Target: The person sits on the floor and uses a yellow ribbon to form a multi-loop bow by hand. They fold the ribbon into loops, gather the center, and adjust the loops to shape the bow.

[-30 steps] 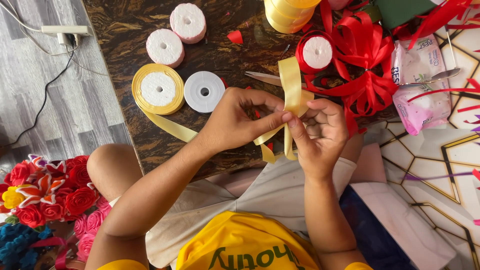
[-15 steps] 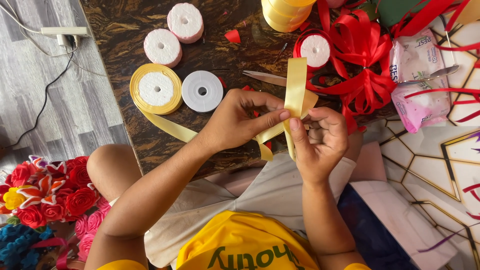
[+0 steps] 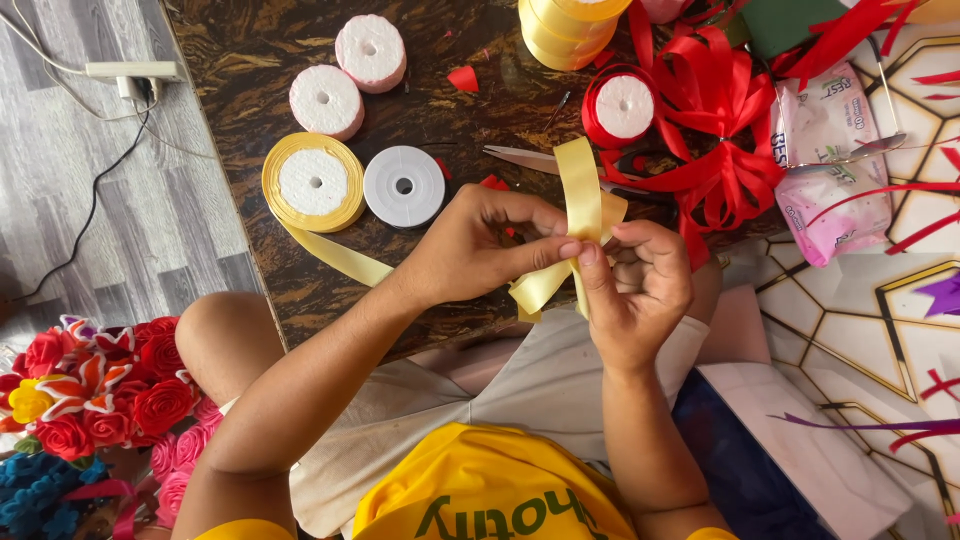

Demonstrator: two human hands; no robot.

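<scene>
Both hands meet above the near edge of the dark surface [image 3: 300, 60]: the left hand [image 3: 470, 245] and the right hand [image 3: 640, 290] each close a narrow fingertip grip on a folded yellow ribbon [image 3: 585, 215], its loops standing up between them. A tail of the ribbon runs left to the yellow ribbon spool [image 3: 313, 182], which lies beside a white spool [image 3: 404, 186]. Farther right rest scissors [image 3: 520, 158], a red ribbon roll [image 3: 622, 107] and a red bow [image 3: 725, 130].

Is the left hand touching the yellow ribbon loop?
Touching. The head view shows the left hand pinching the yellow ribbon loop between thumb and fingertips.
</scene>
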